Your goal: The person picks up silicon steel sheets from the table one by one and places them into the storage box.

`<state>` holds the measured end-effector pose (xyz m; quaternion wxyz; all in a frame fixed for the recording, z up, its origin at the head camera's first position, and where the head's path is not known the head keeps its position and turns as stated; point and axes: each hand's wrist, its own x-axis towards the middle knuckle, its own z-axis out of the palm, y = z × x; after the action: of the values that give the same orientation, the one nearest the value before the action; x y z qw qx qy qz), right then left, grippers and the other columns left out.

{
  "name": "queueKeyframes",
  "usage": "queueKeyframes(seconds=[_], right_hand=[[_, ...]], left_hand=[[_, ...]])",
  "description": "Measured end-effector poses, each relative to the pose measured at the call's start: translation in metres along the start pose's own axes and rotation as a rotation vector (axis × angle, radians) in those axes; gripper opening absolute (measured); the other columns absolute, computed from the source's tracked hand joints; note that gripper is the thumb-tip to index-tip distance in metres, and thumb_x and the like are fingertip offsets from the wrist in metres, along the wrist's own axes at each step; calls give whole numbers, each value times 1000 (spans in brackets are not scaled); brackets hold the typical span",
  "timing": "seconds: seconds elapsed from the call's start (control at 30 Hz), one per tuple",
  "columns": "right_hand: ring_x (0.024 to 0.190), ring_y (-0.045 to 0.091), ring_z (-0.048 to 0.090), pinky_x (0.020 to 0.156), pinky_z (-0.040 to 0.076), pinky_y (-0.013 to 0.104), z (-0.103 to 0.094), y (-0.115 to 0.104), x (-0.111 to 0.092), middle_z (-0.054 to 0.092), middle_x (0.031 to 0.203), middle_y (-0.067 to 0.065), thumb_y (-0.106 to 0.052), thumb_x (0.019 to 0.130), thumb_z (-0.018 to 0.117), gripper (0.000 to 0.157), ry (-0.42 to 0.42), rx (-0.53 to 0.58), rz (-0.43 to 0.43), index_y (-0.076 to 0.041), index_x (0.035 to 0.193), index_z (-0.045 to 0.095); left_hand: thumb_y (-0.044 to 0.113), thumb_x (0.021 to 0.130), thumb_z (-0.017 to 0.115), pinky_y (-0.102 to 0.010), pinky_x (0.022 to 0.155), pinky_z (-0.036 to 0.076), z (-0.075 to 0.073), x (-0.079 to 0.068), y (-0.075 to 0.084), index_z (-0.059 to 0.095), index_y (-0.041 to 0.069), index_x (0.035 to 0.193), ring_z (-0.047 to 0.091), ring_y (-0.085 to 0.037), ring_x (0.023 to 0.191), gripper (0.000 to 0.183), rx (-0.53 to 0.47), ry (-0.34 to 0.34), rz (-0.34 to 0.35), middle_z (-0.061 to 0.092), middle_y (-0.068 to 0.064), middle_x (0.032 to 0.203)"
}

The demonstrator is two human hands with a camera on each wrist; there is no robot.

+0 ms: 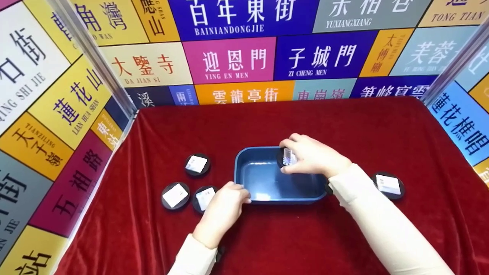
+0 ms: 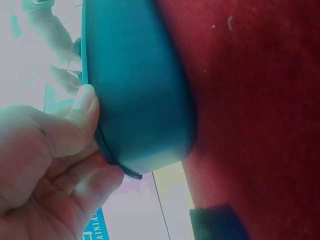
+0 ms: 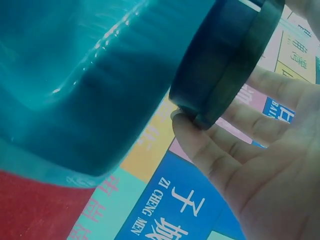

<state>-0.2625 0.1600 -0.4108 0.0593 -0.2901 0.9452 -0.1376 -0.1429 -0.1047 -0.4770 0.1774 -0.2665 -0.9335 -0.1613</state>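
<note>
A blue rectangular plastic bin (image 1: pixel 267 181) with rounded corners stands on the red cloth. My left hand (image 1: pixel 227 198) pinches its rim at the near left corner; in the left wrist view the thumb (image 2: pixel 86 102) lies against the edge. Over the far right part of the bin, my right hand (image 1: pixel 311 154) grips a black round puck-like case (image 3: pixel 227 60) by its sides. A clear piece with a bluish star pattern (image 1: pixel 287 157) shows on the case's face. In the right wrist view, the case overlaps the bin's wall, fingertips at its edge.
Left of the bin lie three similar black round cases with white labels, a far one (image 1: pixel 197 165), a left one (image 1: pixel 175 196) and one beside my left hand (image 1: pixel 203 198). Another case (image 1: pixel 388 185) lies beyond my right forearm. Sign-covered panels (image 1: pixel 235 61) enclose the red-draped table (image 1: pixel 198 126).
</note>
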Motion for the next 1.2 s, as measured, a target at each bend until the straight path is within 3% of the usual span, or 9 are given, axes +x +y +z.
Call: queueKeyframes(seconds=[0.37, 0.73, 1.2], right_hand=[[101, 22, 58, 88, 58, 40, 10, 0, 3, 60, 117, 5, -48, 72, 81, 71, -33, 5, 1, -18, 133, 61], [97, 22, 57, 87, 56, 39, 15, 2, 9, 60, 113, 6, -50, 74, 78, 64, -22, 0, -18, -19, 127, 62], [97, 22, 58, 86, 57, 39, 22, -9, 29, 59, 112, 5, -49, 70, 82, 70, -33, -9, -32, -19, 130, 62]], left_hand=[[10, 86, 74, -23, 65, 50, 2, 1, 1, 69, 15, 70, 58, -16, 75, 17, 6, -25, -3, 61, 3, 69], [9, 84, 76, -24, 64, 49, 1, 5, 4, 70, 15, 71, 57, -17, 72, 16, 25, -47, 15, 62, 2, 69], [11, 87, 75, -24, 67, 52, -1, 0, 1, 69, 16, 72, 59, -16, 77, 17, 26, -19, -11, 62, 2, 72]])
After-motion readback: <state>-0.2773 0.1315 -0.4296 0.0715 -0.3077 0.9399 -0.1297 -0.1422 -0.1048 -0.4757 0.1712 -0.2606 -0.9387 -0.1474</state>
